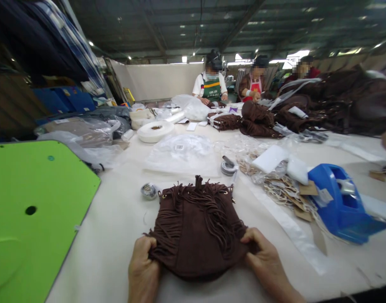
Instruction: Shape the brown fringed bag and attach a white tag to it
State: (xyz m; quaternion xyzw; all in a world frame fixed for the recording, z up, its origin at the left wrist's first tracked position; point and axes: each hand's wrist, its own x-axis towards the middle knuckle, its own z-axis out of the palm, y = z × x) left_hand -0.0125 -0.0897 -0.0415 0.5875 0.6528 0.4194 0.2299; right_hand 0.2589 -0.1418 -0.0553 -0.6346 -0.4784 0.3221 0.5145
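A dark brown fringed bag (pixel 195 235) lies on the pale table in front of me, its drawn-up top with small metal eyelets pointing away. My left hand (pixel 144 266) grips its lower left corner, thumb pressed on the fringe. At the lower right corner, my right hand (pixel 264 260) pinches the fabric between thumb and curled fingers. Long fringe strands hang over the right part of the front. Close to the bag's top left is a small shiny roll (pixel 149 191).
Left stands a bright green panel (pixel 38 202); right, a blue tape dispenser (pixel 338 202) beside corded tags (pixel 287 189). Beyond are a clear plastic bag (pixel 183 153), a white roll (pixel 155 131), a grey tape roll (pixel 228 167) and piled brown bags (pixel 331 101). Several people work across the table.
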